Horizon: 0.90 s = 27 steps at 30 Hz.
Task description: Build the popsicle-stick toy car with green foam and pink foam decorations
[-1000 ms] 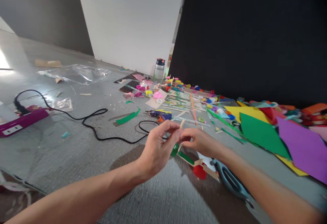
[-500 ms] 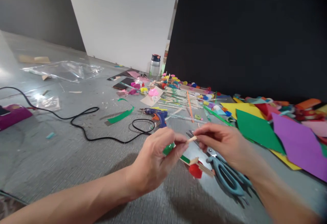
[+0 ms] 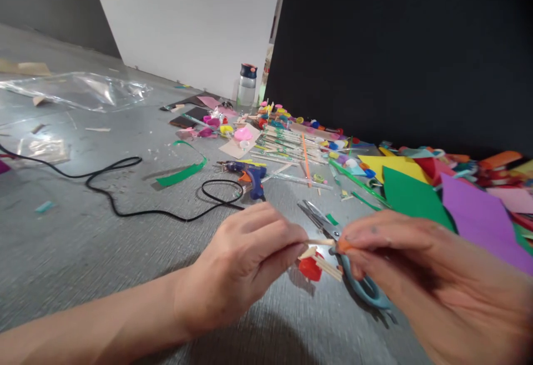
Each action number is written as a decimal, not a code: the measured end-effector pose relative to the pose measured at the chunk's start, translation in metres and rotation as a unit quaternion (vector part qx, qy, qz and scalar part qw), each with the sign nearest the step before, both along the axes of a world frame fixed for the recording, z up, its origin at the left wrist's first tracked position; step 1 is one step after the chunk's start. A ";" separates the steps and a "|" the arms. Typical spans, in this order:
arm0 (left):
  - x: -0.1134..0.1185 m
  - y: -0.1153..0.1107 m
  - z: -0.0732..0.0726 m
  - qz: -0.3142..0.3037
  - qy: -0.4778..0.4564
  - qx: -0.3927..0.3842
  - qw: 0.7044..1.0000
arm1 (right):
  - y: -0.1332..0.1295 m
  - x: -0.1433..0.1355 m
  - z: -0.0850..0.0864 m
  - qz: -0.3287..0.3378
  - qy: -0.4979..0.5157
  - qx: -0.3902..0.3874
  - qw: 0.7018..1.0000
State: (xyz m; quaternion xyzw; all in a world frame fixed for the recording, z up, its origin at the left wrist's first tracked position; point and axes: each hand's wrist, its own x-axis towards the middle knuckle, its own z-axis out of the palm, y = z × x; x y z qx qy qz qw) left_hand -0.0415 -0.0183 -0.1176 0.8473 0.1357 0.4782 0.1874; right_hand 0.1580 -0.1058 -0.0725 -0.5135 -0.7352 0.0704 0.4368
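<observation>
My left hand (image 3: 250,262) is closed, its thumb and fingertips pinching one end of a thin wooden stick (image 3: 320,241). The fingers of my right hand (image 3: 412,270) are closed at the stick's other end, where something small and orange (image 3: 343,244) shows at the fingertips; I cannot make out what it is. Just below the stick is a red plastic cap (image 3: 310,267) with short wooden pieces (image 3: 328,268) against it. Whether these hang from my left hand or rest on the table, I cannot tell. Blue-handled scissors (image 3: 366,290) lie partly hidden behind my right hand.
A blue glue gun (image 3: 252,173) lies beyond my left hand, near a looping black cord (image 3: 166,213). Green (image 3: 410,198) and purple (image 3: 478,218) sheets lie on the right. Behind are wrapped sticks (image 3: 278,142), bottle caps and a water bottle (image 3: 246,85); a green strip (image 3: 183,173) curls left.
My right hand has moved right and nearer the camera, and more of the stick shows between the hands. The green piece by my left hand is now hidden. The view has shifted somewhat.
</observation>
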 end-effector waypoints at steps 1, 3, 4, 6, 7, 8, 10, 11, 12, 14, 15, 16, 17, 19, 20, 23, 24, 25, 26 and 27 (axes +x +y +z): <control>0.000 0.000 0.000 -0.002 0.000 0.003 1.000 | 0.000 0.002 0.000 0.014 -0.014 -0.009 1.000; 0.000 0.000 -0.001 -0.010 0.002 0.006 1.000 | 0.000 0.004 -0.001 0.015 -0.011 -0.004 1.000; -0.001 0.000 -0.001 -0.013 0.004 0.008 1.000 | 0.000 0.003 -0.002 0.007 -0.001 0.002 1.000; -0.001 0.000 -0.001 -0.019 0.004 0.012 1.000 | -0.001 -0.002 -0.006 -0.015 0.026 0.020 0.999; -0.001 0.000 0.000 -0.021 0.001 0.014 1.000 | -0.001 -0.006 -0.008 -0.026 0.036 0.028 0.999; -0.001 0.000 0.000 -0.022 -0.001 0.015 1.000 | -0.001 -0.008 -0.009 -0.036 0.041 0.035 0.998; -0.001 0.000 0.001 -0.021 -0.006 0.015 1.000 | 0.000 -0.012 -0.011 -0.049 0.040 0.046 0.997; -0.002 0.000 0.001 -0.021 -0.006 0.015 1.000 | 0.000 -0.012 -0.011 -0.056 0.036 0.052 0.996; -0.002 0.000 0.001 -0.020 -0.007 0.014 1.000 | 0.001 -0.012 -0.011 -0.063 0.034 0.057 0.996; -0.002 0.000 0.001 -0.018 -0.009 0.016 1.000 | 0.001 -0.010 -0.011 -0.070 0.028 0.061 0.995; -0.002 0.000 0.001 -0.018 -0.009 0.015 1.000 | 0.002 -0.009 -0.011 -0.072 0.027 0.058 0.995; -0.002 0.000 0.001 -0.018 -0.007 0.014 1.000 | 0.002 -0.008 -0.011 -0.075 0.029 0.055 0.995; -0.002 0.000 0.001 -0.018 -0.006 0.012 1.000 | 0.002 -0.007 -0.012 -0.076 0.030 0.053 0.995; -0.002 -0.001 0.001 -0.017 -0.002 0.008 1.000 | 0.001 -0.007 -0.012 -0.077 0.034 0.048 0.995; -0.002 -0.001 0.001 -0.018 -0.002 0.006 1.000 | 0.001 -0.007 -0.011 -0.077 0.034 0.046 0.995; -0.002 0.000 0.000 -0.021 -0.005 0.006 1.000 | 0.001 -0.007 -0.009 -0.071 0.029 0.040 0.996; -0.002 0.000 0.000 -0.023 -0.005 0.007 1.000 | 0.001 -0.006 -0.009 -0.066 0.026 0.036 0.997; -0.002 0.000 0.000 -0.026 -0.004 0.008 1.000 | 0.001 -0.005 -0.008 -0.060 0.023 0.030 0.997; -0.002 0.000 0.001 -0.029 -0.002 0.009 1.000 | 0.001 -0.004 -0.008 -0.056 0.022 0.028 0.998; -0.002 0.000 0.001 -0.031 -0.001 0.009 0.999 | 0.001 -0.003 -0.008 -0.054 0.022 0.025 0.998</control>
